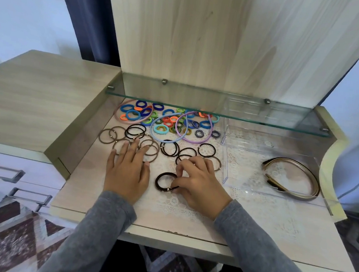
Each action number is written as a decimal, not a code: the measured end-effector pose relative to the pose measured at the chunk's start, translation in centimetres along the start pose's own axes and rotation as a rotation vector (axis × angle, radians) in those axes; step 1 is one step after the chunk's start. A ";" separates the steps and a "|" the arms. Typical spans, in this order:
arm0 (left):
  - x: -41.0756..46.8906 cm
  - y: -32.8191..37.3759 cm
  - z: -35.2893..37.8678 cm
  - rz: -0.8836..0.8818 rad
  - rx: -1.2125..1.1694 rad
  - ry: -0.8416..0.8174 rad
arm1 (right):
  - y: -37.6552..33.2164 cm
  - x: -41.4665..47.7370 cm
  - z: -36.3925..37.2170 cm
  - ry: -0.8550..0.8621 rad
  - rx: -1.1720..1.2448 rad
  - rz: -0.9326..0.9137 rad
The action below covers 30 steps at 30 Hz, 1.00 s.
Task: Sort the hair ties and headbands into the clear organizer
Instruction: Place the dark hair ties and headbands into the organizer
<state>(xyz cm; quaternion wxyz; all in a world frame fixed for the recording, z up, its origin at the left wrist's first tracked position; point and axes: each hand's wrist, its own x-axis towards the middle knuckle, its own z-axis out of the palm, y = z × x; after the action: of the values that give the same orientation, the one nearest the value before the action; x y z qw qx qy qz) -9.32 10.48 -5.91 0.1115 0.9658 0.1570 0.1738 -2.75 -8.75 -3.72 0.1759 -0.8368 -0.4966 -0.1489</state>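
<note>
Gold headbands (274, 182): 2 inside clear organizer (247, 161).

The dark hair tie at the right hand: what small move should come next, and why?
Probably lift the dark hair tie and carry it right, into the clear organizer. The right hand pinches it, and the organizer's front compartment shows only gold headbands, with bare floor left.

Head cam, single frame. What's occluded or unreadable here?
- Head view: the rear compartments of the clear organizer sit behind the glass shelf; their contents are unreadable.
- Colored hair ties: the back rows are under the shelf edge, so the count is unclear.
- Brown hair ties: some are covered by the left hand.
- Dark hair tie: the right hand pinches it, hiding one side.
</note>
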 end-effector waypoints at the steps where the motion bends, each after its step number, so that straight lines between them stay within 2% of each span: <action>1: 0.0 -0.1 0.0 0.050 -0.043 0.075 | 0.0 0.0 0.1 0.019 0.055 0.047; 5: 0.6 -0.1 -0.4 0.250 -0.389 0.212 | -0.1 0.1 0.5 0.131 0.285 0.292; 7: 0.5 0.9 -0.8 0.196 -0.590 0.256 | -0.2 0.3 0.7 0.193 0.420 0.431; 9: 0.3 2.5 -1.4 -0.033 -0.854 0.226 | -0.6 0.7 0.8 0.247 0.543 0.550; 12: 0.5 4.6 -1.9 -0.484 -1.470 0.072 | -1.2 1.2 1.1 0.340 0.624 0.648; 14: 0.8 5.4 -1.9 -0.648 -1.691 0.003 | -1.5 1.5 1.4 0.410 0.660 0.694; 20: 1.3 7.5 -1.9 -0.744 -1.833 -0.075 | -1.5 2.0 1.7 0.475 0.752 0.687; 30: 1.1 7.4 -1.6 -0.597 -1.892 -0.136 | -0.6 1.7 2.4 0.403 0.914 0.625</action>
<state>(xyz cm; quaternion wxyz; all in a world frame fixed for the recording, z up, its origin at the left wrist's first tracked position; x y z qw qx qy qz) -7.00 4.23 -2.13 0.8838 0.4081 0.1838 0.1365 -2.30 -6.08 -5.05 0.6452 -0.7380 -0.1971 -0.0171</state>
